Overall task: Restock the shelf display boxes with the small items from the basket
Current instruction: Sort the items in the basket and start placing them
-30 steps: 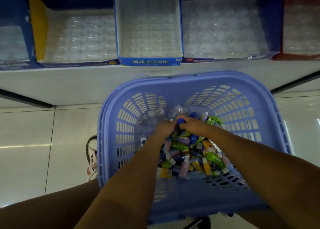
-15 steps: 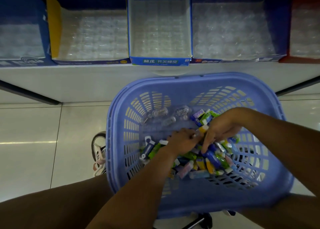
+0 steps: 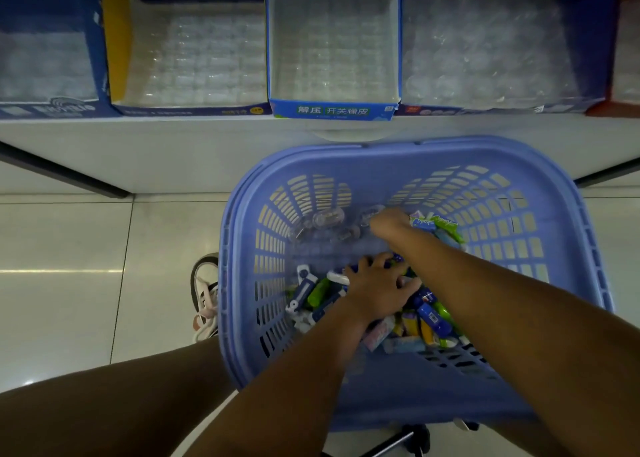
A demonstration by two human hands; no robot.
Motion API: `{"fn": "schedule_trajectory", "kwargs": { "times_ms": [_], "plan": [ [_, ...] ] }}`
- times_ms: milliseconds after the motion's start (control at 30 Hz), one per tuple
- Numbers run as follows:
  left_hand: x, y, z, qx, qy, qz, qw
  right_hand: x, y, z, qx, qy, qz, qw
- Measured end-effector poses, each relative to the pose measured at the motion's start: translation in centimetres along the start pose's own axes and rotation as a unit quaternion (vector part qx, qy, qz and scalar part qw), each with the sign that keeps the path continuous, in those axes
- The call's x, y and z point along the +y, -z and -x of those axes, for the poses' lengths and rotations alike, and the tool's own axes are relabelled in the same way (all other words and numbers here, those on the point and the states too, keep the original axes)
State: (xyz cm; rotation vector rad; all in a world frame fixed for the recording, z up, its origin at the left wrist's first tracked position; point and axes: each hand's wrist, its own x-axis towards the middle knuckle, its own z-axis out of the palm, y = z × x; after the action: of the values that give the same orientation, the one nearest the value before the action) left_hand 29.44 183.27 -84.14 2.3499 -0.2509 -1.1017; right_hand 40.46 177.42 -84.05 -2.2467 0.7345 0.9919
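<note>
A blue slatted plastic basket (image 3: 415,147) stands below the shelf. Its bottom holds a pile of small colourful packets and tubes (image 3: 431,320), and several clear capsules (image 3: 329,218) lie at its far side. My left hand (image 3: 377,292) rests on the pile with its fingers spread over the items. My right hand (image 3: 389,223) reaches across to the far side, next to the clear capsules; it is blurred and its fingers are hidden. On the shelf stand a narrow blue display box (image 3: 332,111), a yellow-sided box (image 3: 194,62) to its left and a wide box (image 3: 485,58) to its right, all lined with clear plastic trays.
The white shelf front (image 3: 173,152) runs across just beyond the basket. A laced shoe (image 3: 206,294) stands on the pale tiled floor (image 3: 69,249) left of the basket. A black stand (image 3: 408,439) shows under the basket's near edge. More boxes sit at both shelf ends.
My right hand has moved from the right of the pile up to the far side by the clear capsules. My left hand has shifted a little on the pile, its fingers now spread.
</note>
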Motion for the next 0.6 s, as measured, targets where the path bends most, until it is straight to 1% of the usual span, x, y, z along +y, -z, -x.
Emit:
{"fn": "schedule_trajectory", "kwargs": {
  "times_ms": [33, 67, 100, 133, 167, 200, 233, 267, 300, 400, 467, 533, 600],
  "plan": [
    [-0.2, -0.1, 0.1, 0.006, 0.005, 0.012, 1.0, -0.3, 0.1, 0.2, 0.002, -0.029, -0.032, 0.999],
    [-0.5, -0.1, 0.2, 0.014, 0.01, 0.026, 1.0, -0.7, 0.1, 0.4, 0.001, -0.031, -0.069, 0.997],
    [-0.9, -0.1, 0.2, 0.021, 0.014, 0.036, 0.999, -1.0, 0.0, 0.2, -0.02, -0.027, -0.106, 0.994],
    [-1.2, -0.2, 0.3, 0.024, 0.015, 0.039, 0.999, -1.3, 0.0, 0.3, -0.056, -0.025, -0.165, 0.984],
    [-1.4, -0.2, 0.3, 0.022, 0.014, 0.039, 0.999, -1.4, -0.3, -0.1, -0.076, -0.003, -0.207, 0.975],
    [-1.6, -0.3, 0.4, 0.019, 0.014, 0.041, 0.999, -1.4, -0.6, -0.2, -0.099, -0.028, -0.267, 0.958],
    [-1.6, -0.4, 0.4, 0.019, 0.014, 0.044, 0.999, -1.5, -0.9, -0.1, -0.139, -0.052, -0.309, 0.939],
    [-1.7, -0.5, 0.3, 0.022, 0.014, 0.048, 0.998, -1.7, -1.2, 0.2, -0.162, -0.058, -0.315, 0.933],
    [-1.7, -0.6, 0.3, 0.026, 0.014, 0.053, 0.998, -1.7, -1.6, 0.3, -0.184, -0.05, -0.301, 0.934],
    [-1.9, -0.3, -0.2, 0.025, 0.026, 0.097, 0.995, -1.3, -2.2, 0.4, -0.182, -0.006, -0.239, 0.954],
    [-2.0, 0.2, -0.5, 0.029, 0.052, 0.146, 0.988, -0.1, -1.8, 0.1, -0.157, 0.029, -0.161, 0.974],
    [-2.0, 0.4, -0.6, 0.047, 0.069, 0.19, 0.978, 1.6, -1.1, -0.7, -0.119, 0.075, -0.095, 0.985],
    [-1.9, 0.6, -0.2, 0.069, 0.057, 0.237, 0.967, 3.3, -0.6, -1.2, -0.071, 0.11, -0.07, 0.989]
  ]
}}
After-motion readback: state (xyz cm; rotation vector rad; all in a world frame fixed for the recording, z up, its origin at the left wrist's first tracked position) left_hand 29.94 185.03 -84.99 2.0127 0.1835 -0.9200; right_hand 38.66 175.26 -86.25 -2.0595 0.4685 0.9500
